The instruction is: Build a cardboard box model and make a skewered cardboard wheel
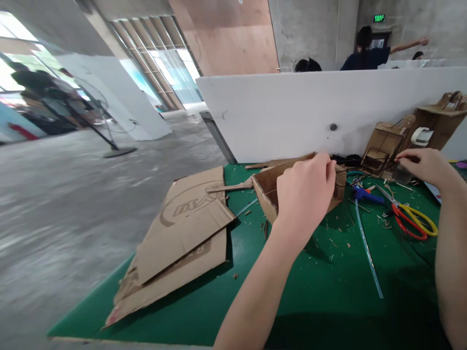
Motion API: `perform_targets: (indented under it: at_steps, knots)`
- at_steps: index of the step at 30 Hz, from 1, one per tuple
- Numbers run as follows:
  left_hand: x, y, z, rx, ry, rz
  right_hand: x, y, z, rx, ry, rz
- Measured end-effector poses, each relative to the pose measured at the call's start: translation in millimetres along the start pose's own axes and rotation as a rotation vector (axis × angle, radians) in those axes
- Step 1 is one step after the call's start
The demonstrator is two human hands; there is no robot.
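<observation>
My left hand (308, 189) is closed in a pinch above an open cardboard box (266, 189), hiding part of it. Whatever sits between its fingertips is too small to make out. To the right, my right hand (423, 163) also pinches, thumb against forefinger, near a brown cardboard construction (385, 141); its grip holds something I cannot identify. A thin cardboard strip (231, 187) sticks out from the box's left side. Below and between the hands lie a blue tool like a glue gun (367, 195) and scissors (397, 205) with red and yellow handles.
Flat cardboard sheets (182, 238) lie on the left of the green table (251, 301). A clear bluish stick (368, 255) and scattered scraps rest on the right. A white partition (277, 116) borders the back, with a tape roll (422, 136) before it. People are beyond.
</observation>
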State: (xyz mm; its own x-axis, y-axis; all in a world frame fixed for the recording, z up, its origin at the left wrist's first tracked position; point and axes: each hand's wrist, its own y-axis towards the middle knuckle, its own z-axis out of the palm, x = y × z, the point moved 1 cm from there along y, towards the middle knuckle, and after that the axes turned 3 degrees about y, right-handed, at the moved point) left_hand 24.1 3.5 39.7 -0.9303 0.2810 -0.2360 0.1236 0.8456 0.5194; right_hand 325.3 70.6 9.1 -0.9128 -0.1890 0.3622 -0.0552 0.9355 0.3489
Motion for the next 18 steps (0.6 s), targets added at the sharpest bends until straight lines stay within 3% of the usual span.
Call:
perform_targets:
  at_steps: [3, 7, 12, 18]
  knots:
    - [0.4, -1.7, 7.8, 0.120, 0.035, 0.106, 16.7, -0.4, 1.3, 0.000, -0.006, -0.023]
    - [-6.7, -0.4, 27.5, 0.164, -0.065, 0.261, 58.6, -5.4, 7.3, 0.027, 0.051, -0.184]
    - [-14.1, 8.0, 49.3, 0.170, -0.152, 0.254, 107.0, -19.5, 10.5, 0.130, 0.134, -0.457]
    - [-11.5, 9.7, 40.7, 0.151, -0.121, 0.224, 110.8, -20.5, 11.5, 0.060, 0.079, -0.457]
